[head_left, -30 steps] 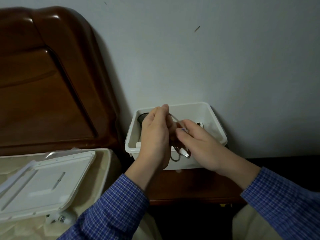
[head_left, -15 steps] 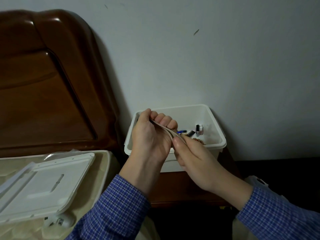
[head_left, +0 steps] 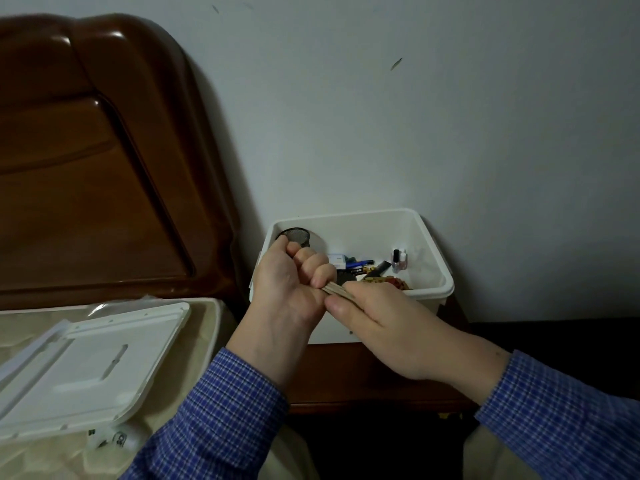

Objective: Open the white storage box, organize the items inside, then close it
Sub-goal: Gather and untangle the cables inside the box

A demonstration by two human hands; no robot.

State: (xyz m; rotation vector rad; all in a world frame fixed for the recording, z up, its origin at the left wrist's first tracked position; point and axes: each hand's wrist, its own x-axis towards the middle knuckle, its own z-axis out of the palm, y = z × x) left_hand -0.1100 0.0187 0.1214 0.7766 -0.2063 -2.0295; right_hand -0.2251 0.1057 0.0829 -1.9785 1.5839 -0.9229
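Cord [head_left: 337, 290], pale, thin and probably light and limp, runs between the left hand [head_left: 289, 289], fisted round it, and the pinching right hand [head_left: 375, 318] just before the open white box [head_left: 438, 271], best taken near its ends; its length is hidden by both hands.

Bedroom, wooden headboard [head_left: 86, 168] (glossy), mattress [head_left: 204, 313]

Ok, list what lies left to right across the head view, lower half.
White plastic lid on the cream mattress → left hand → right hand → clear nail polish bottle in the white storage box.
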